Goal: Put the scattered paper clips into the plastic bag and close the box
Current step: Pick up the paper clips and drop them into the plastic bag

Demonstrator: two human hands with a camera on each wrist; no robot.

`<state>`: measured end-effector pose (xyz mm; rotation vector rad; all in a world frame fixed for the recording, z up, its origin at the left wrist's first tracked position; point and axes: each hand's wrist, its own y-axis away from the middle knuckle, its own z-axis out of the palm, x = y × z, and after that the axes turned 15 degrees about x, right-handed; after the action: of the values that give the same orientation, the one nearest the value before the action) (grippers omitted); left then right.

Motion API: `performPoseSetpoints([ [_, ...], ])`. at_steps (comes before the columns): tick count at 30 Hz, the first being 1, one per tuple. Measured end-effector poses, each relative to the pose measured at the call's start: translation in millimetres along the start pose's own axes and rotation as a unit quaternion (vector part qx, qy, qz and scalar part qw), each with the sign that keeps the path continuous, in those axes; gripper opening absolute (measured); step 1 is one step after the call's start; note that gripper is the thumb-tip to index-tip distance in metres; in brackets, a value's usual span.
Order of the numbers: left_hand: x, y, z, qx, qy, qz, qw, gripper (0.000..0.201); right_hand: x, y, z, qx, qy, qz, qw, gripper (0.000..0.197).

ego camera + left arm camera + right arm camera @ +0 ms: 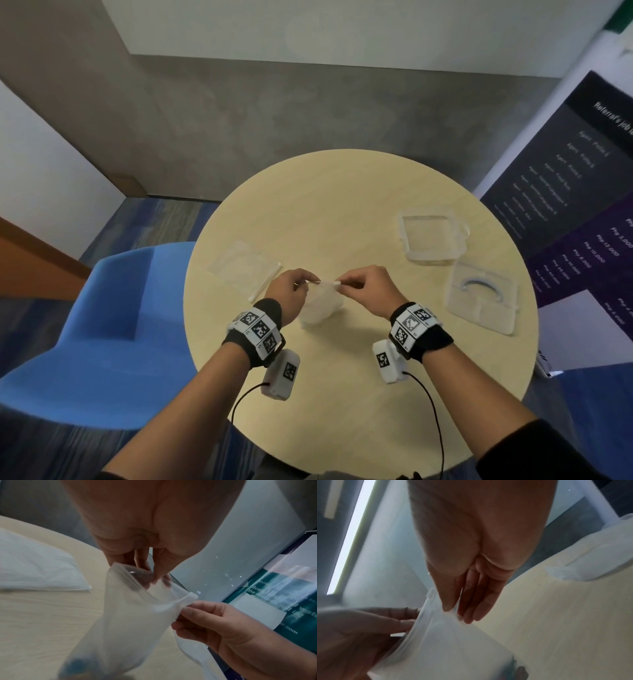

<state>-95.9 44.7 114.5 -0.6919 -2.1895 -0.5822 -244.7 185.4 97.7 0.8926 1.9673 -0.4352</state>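
A small clear zip bag (320,301) hangs between both hands above the round table, its bottom touching the tabletop. My left hand (303,284) pinches the left end of the bag's mouth and my right hand (342,283) pinches the right end. In the left wrist view the bag (128,622) has its mouth partly apart, and a dark bluish clump (75,665) shows through its bottom; I cannot tell if these are paper clips. The right wrist view shows my right hand (453,609) pinching the bag (453,642). The clear plastic box (406,240) stands open at the right.
A second flat plastic bag (245,267) lies left of the hands. A clear lid-like piece (481,318) with a bluish ring shape lies in front of the box. A blue chair (113,329) stands left of the table and a dark banner (582,205) at the right.
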Motion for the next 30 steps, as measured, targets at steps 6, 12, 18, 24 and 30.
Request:
performPoseSetpoints([
  [6,10,-4,-3,-0.004,-0.019,0.125,0.992,0.018,4,17,0,0.021,-0.097,0.04,0.994,0.006],
  [12,20,-1,4,-0.005,0.002,0.185,0.983,0.01,1,22,-2,0.06,-0.13,0.039,0.989,0.009],
  [18,14,-4,12,-0.001,-0.028,0.193,0.981,0.018,2,24,0,0.054,-0.158,0.041,0.985,0.005],
  [24,10,-7,8,-0.009,-0.048,0.182,0.982,0.019,2,24,-1,0.013,-0.173,0.039,0.984,0.008],
  [30,7,-12,-1,-0.031,-0.068,0.188,0.979,0.021,-3,21,-4,0.007,-0.146,0.025,0.989,0.01],
])
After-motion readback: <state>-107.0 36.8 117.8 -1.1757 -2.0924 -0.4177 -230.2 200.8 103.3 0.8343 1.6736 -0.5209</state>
